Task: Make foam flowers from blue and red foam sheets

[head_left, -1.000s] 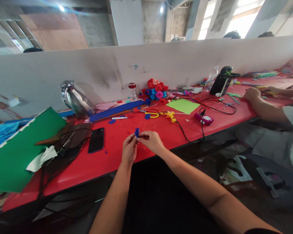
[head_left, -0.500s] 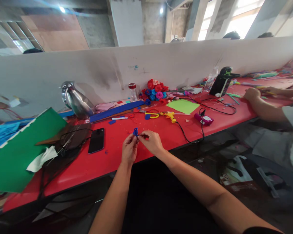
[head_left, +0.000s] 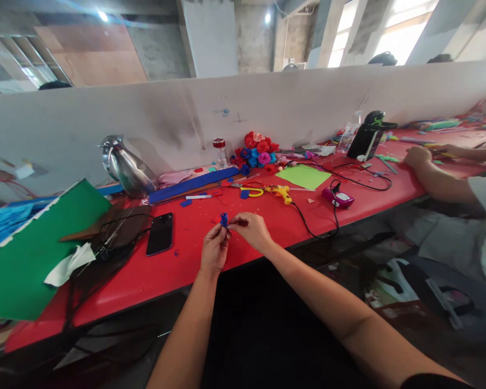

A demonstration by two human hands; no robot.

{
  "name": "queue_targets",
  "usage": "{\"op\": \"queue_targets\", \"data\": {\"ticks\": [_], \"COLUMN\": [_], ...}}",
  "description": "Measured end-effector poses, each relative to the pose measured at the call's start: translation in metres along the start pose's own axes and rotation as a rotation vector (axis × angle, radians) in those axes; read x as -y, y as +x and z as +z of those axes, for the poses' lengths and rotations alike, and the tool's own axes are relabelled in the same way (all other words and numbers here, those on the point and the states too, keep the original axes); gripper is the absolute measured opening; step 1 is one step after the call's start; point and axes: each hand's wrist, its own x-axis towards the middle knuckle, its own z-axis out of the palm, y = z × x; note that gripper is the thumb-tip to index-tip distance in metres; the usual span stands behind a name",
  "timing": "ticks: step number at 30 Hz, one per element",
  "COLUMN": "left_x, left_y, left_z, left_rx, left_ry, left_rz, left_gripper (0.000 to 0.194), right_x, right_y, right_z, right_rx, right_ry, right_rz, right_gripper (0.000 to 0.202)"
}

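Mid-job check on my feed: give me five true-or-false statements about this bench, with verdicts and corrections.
1. The left hand pinches a small blue piece. True.
2. The right hand grips the scissors. False: its fingertips are at the blue piece; the yellow-handled scissors lie on the red table.
3. A dark phone lies left of both hands. True.
4. The glue gun is green. False: it is yellow.
5. The flower bunch contains red and blue blooms. True.
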Motion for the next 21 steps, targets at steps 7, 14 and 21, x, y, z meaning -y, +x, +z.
{"op": "queue_targets", "data": {"ticks": [7,14,21], "left_x": [-0.008,-0.015,-0.003], "left_y": [-0.006,-0.011,-0.003], "left_z": [0.005,0.011,0.014], "left_rx": [0.108,0.161,-0.034], "left_ry": [-0.128,-0.103,0.213], "left_rz": [-0.151,-0.251,0.057], "left_gripper": [0.024,0.033,0.010], "right_x": [-0.010,-0.013,-0.018], "right_y": [0.011,0.015,0.011], "right_z": [-0.002,-0.008,-0.010], "right_rx": [0.175,0.261,0.101], "right_ry": [0.258,0.348,0.122], "right_rz": [0.074,0.140,0.110], "right_gripper": [0.012,0.024,0.020]}}
